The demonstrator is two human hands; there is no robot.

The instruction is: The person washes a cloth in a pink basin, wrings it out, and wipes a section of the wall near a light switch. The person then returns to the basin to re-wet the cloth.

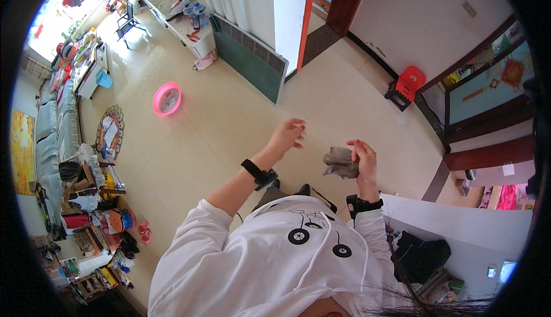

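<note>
My right hand grips a grey-brown piece of folded cloth at its right edge, between the thumb and fingers. The cloth hangs out to the left in two soft folds; whether it is a rag or a garment I cannot tell. To the left of it, and apart from it, my left hand is held out in the air with bent, spread fingers, blurred and with nothing in them. Both hands are in front of my body above the tiled floor.
A pink basin with grey contents stands on the floor. A green board leans against the wall beside a white table. A red-and-black folding stool is at the right. Cluttered shelves and pink slippers are at the left.
</note>
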